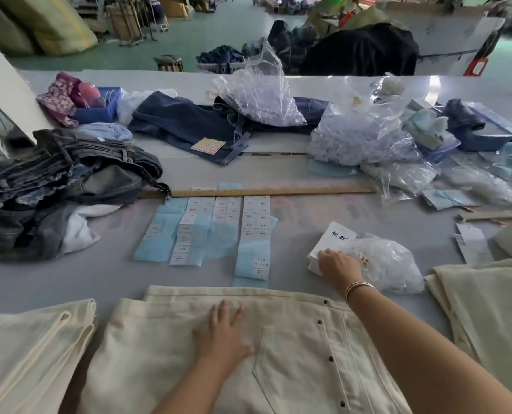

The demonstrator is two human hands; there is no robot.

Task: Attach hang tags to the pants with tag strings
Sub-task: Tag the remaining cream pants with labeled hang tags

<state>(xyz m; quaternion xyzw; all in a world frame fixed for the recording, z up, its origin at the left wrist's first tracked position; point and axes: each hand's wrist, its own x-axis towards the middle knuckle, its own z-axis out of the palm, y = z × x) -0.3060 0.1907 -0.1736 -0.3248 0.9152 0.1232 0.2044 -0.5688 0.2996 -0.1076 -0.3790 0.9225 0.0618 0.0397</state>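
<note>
The left hand (223, 333) is lying flat, fingers straight, on the cream pants (278, 348) spread on the table (105, 273). The right hand (338, 265) is reaching onto the white hang tags (337, 234) beside a clear plastic bag (389, 264); its grip is unclear.

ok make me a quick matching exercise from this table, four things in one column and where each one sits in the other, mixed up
Things:
1. left hand
2. right hand
3. ruler
4. jeans pile

Places:
A. far side of the label strips
B. flat on the cream pants
C. left edge of the table
D. on the white tags beside a plastic bag

Pairs: 1-B, 2-D, 3-A, 4-C
</note>
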